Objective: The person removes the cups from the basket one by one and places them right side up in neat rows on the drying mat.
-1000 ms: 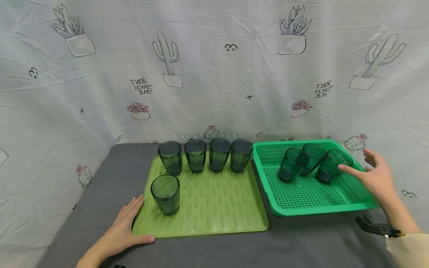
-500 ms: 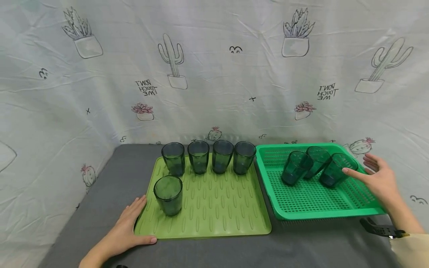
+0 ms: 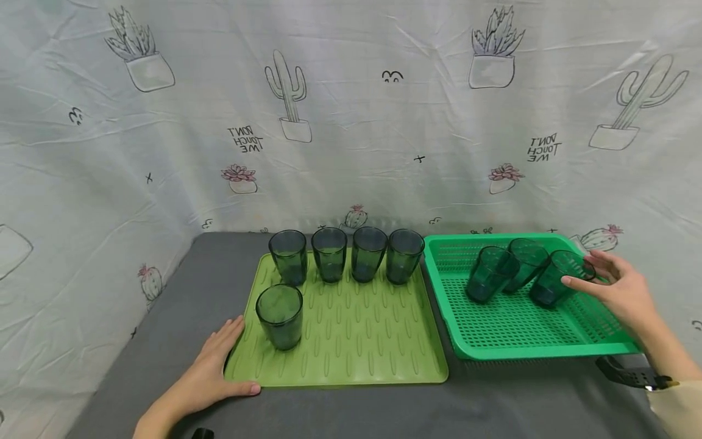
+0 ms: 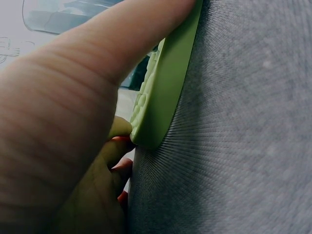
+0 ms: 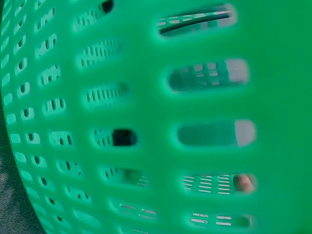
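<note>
In the head view my left hand [image 3: 208, 367] rests at the near left corner of a light green drying tray [image 3: 367, 350], thumb along its front edge and fingers along its left side. The left wrist view shows the thumb over the tray's rim [image 4: 168, 97]. At the right, my right hand [image 3: 625, 296] holds a dark green glass [image 3: 550, 285] near its rim, thumb in front and fingers behind; this glass leans in a green basket [image 3: 526, 352]. Two more glasses, one being a tilted glass [image 3: 488, 277], lie beside it. In the right wrist view the basket's slotted wall [image 5: 151, 112] hides most of the hand.
Several glasses stand upright in a row along the tray's back edge, among them a glass [image 3: 369, 256]. One more glass [image 3: 281, 320] stands nearer, at the tray's left. A grey cloth [image 3: 384, 414] covers the table, and a printed curtain [image 3: 351, 122] hangs behind.
My right hand's fingers have come in closer around the rim of the rightmost glass in the basket. The left hand keeps its place at the tray corner. The head view has shifted slightly.
</note>
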The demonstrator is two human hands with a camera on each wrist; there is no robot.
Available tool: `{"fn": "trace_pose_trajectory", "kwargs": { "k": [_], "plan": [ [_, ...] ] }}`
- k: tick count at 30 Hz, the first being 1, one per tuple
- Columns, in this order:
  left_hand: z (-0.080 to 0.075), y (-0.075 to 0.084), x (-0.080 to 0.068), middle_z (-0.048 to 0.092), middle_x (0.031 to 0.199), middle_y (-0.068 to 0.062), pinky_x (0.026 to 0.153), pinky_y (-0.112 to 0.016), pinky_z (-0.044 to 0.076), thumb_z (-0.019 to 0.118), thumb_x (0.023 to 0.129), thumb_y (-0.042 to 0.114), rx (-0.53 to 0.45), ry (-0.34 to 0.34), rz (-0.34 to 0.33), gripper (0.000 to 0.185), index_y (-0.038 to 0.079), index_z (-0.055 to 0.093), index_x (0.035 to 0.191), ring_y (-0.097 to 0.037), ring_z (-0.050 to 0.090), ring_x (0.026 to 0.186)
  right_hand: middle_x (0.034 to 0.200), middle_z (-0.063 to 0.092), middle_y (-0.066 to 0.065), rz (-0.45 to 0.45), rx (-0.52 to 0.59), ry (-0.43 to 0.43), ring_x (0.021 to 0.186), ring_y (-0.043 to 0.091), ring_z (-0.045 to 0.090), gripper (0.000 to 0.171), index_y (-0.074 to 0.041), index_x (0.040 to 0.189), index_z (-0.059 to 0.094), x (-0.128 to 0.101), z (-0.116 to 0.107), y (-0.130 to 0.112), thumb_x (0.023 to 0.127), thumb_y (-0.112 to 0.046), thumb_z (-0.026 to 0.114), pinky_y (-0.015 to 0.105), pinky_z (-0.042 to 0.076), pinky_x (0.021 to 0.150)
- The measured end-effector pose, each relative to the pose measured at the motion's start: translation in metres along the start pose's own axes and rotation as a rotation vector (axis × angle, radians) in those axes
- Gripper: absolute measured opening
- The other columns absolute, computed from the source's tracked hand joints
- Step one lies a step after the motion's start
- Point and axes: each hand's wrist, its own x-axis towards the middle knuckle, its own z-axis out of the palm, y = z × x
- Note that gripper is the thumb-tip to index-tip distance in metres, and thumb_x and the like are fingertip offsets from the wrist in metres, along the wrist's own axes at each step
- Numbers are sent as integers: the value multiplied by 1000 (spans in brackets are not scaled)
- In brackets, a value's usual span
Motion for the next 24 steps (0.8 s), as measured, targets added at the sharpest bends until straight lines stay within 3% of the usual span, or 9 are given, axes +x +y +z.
{"fn": "trace_pose_trajectory", "kwargs": {
  "k": [2,4,7,9,12,16,20,24],
  "plan": [
    [0,0,1,18,159,-22,115,-56,0,84,70,56,-2,0,-1,120,0,22,156,-45,9,144,156,33,6,13,-6,-16,142,15,27,88,-25,159,16,0,0,0,92,-31,72,3,35,71],
    [0,0,1,18,159,-22,115,-56,0,84,70,56,-6,-2,-3,119,0,22,156,-45,9,144,159,26,13,36,-16,-35,146,23,20,90,-21,160,13,1,2,0,92,-34,71,10,39,90],
    [0,1,1,19,159,-23,115,-55,0,84,70,55,-11,-2,-1,119,0,22,155,-46,9,144,158,25,18,52,-24,-48,146,34,14,93,-15,160,12,2,5,1,92,-37,72,45,33,109],
    [-1,2,1,19,158,-23,115,-55,0,84,71,55,-11,1,3,118,0,23,155,-46,9,144,154,33,13,51,-25,-37,144,41,15,95,-12,160,13,2,7,2,91,-37,73,68,27,100],
    [-2,3,0,19,158,-23,115,-57,1,84,71,54,-14,1,0,118,0,22,155,-46,9,144,140,43,2,34,-21,-17,140,49,16,95,-10,159,15,3,10,2,90,-37,74,70,28,93],
    [-2,4,0,18,158,-23,113,-60,2,84,71,54,-19,-7,-12,118,0,22,156,-46,8,144,123,45,-9,32,-58,14,134,52,24,95,-7,158,19,4,12,1,88,-39,75,66,31,88],
    [-2,4,0,18,159,-23,113,-61,2,84,70,55,-16,-8,-21,119,-1,22,155,-46,8,144,113,48,-15,74,-49,51,136,52,23,95,-7,157,24,4,14,-1,86,-41,77,67,32,91],
    [-2,4,-1,17,159,-22,113,-61,3,83,70,57,-7,-7,-23,120,0,22,155,-45,8,145,96,48,-31,146,1,91,141,49,16,93,-15,157,29,1,14,0,83,-42,79,70,28,98]
  ]
}}
